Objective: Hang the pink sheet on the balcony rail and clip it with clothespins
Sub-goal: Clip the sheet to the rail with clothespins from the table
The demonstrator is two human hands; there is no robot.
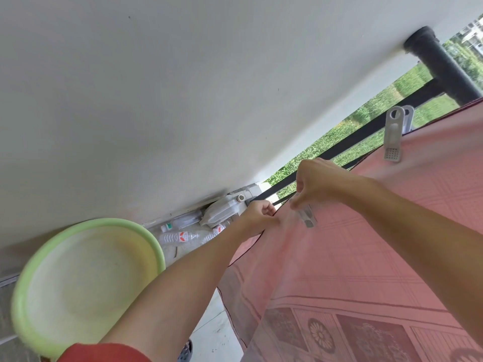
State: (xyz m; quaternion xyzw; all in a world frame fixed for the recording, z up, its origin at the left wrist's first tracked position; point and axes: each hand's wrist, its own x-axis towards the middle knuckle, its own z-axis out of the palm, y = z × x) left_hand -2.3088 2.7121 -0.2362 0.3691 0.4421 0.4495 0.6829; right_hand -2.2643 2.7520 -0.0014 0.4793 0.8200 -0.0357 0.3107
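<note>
The pink sheet (366,244), patterned with squares and flowers, hangs draped over the black balcony rail (366,131). One grey clothespin (394,134) clamps the sheet to the rail at the upper right. My left hand (261,211) pinches the sheet's left corner edge at the rail. My right hand (317,185) grips a second grey clothespin (308,216) and presses it over the sheet's top edge, just right of my left hand.
A pale green plastic basin (83,283) stands on the floor at lower left. Plastic bottles (183,235) and a white jerrycan (222,211) lie along the wall base. A black drainpipe (441,61) runs along the upper right. Grass shows beyond the rail.
</note>
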